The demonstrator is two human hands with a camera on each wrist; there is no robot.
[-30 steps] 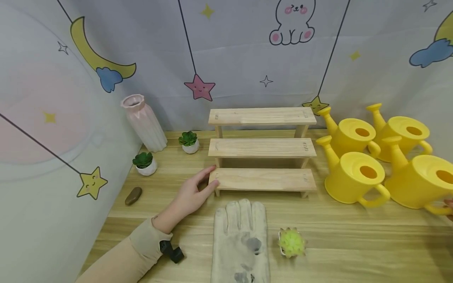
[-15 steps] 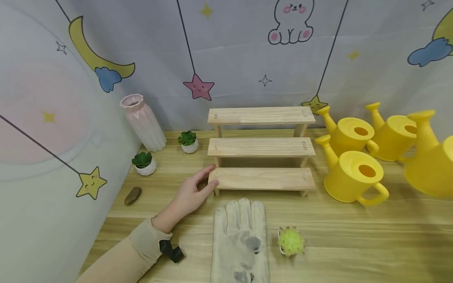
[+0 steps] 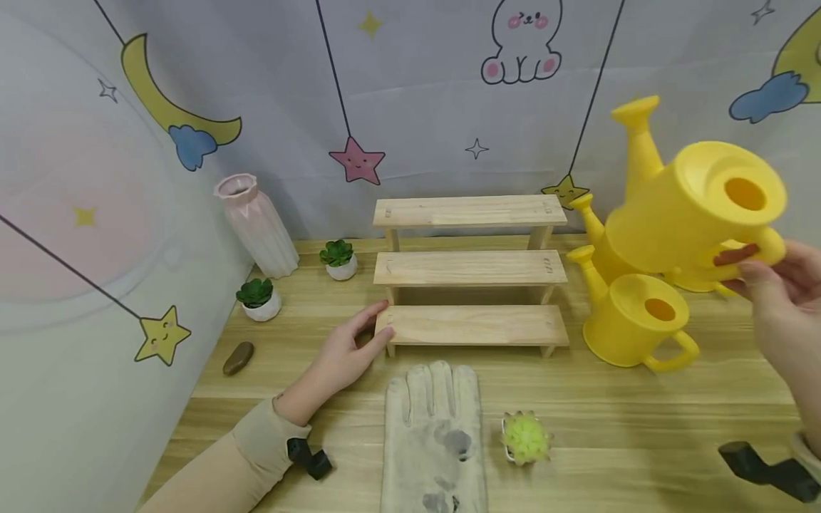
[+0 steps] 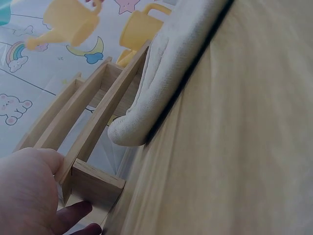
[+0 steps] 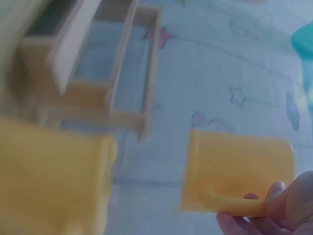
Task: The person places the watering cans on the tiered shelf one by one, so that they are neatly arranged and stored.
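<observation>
A three-step wooden stand (image 3: 474,267) stands against the back cloth. My left hand (image 3: 340,353) grips the left end of its lowest step, thumb at the front corner; the left wrist view shows some fingers beside the step's end. With my right hand (image 3: 785,296) I hold a yellow watering can (image 3: 693,206) by its handle, thumb and fingers round it. It is raised, tilted, with its spout up and to the left. In the right wrist view the held watering can (image 5: 239,169) hangs apart from another yellow one (image 5: 49,181).
Below the raised can stands a yellow watering can (image 3: 631,320); two more behind are partly hidden. A stained glove (image 3: 436,434) and a light green succulent (image 3: 526,436) lie in front. At left are a vase (image 3: 259,228), two potted plants (image 3: 261,299) and a brown stone (image 3: 239,358).
My right hand has lifted the front right watering can off the table and carried it up and left, over the rear cans. My left hand stays on the stand.
</observation>
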